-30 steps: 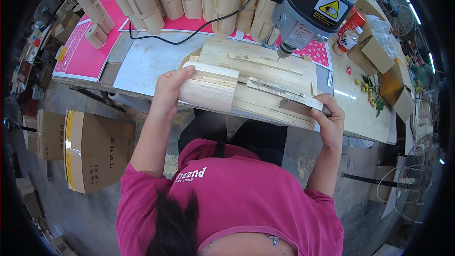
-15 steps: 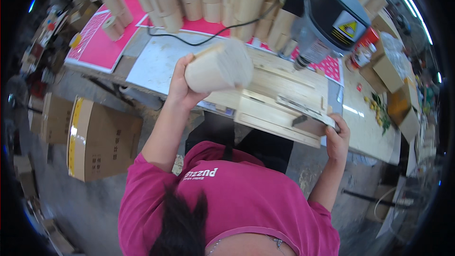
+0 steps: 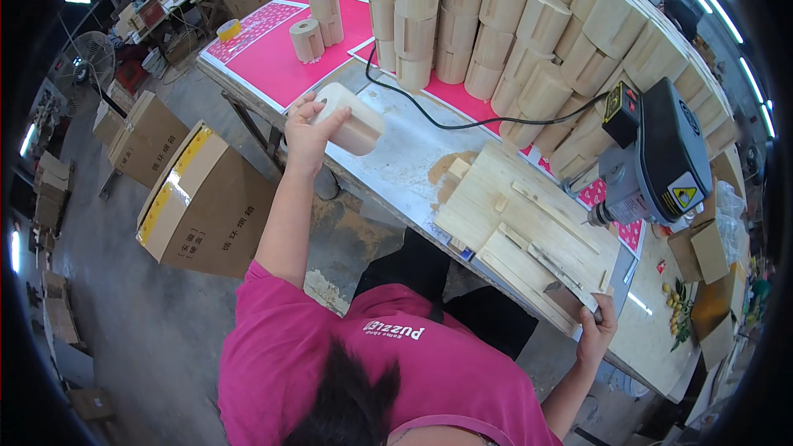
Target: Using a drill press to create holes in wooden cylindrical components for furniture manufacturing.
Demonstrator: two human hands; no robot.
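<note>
My left hand (image 3: 307,134) is raised and grips a pale rounded wooden block (image 3: 351,119), held in the air over the left part of the workbench (image 3: 409,167). My right hand (image 3: 596,330) rests on the near right corner of a flat wooden jig board (image 3: 529,239), touching a metal lever there. A grey bench drill (image 3: 657,163) stands over the far right edge of the jig. Sawdust lies beside the board.
Stacks of similar wooden blocks (image 3: 512,25) line the back of the bench on pink mats (image 3: 281,49). A black cable (image 3: 446,120) runs across the bench top. Cardboard boxes (image 3: 202,202) stand on the floor at left, more boxes at right (image 3: 710,256).
My left hand has lifted the wooden block off the jig and carried it leftward, away from the drill. My right hand has stayed at the jig's corner.
</note>
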